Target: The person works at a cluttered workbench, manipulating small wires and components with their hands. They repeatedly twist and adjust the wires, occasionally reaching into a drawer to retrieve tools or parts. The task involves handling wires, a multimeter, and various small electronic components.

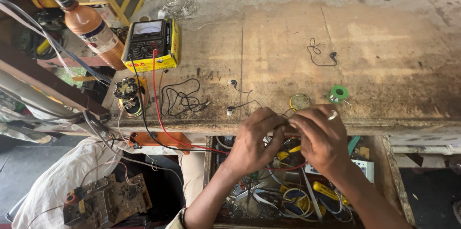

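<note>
My left hand (254,140) and my right hand (321,135) meet at the front edge of a worn workbench (374,42), fingertips pinched together on a thin black earphone wire (283,117). That wire runs left to two small earbuds (233,83) lying on the bench. My right hand wears a ring. A green solder spool (338,93) and a small yellow wire coil (300,101) lie just beyond my right hand. What the fingertips grip is mostly hidden by the fingers.
A yellow analog multimeter (151,42) stands at the back left, its red lead (163,123) and black lead trailing off the bench. A brown bottle (93,30), another black earphone (321,54), an open drawer of tools (293,195) and a circuit board (105,202) surround me.
</note>
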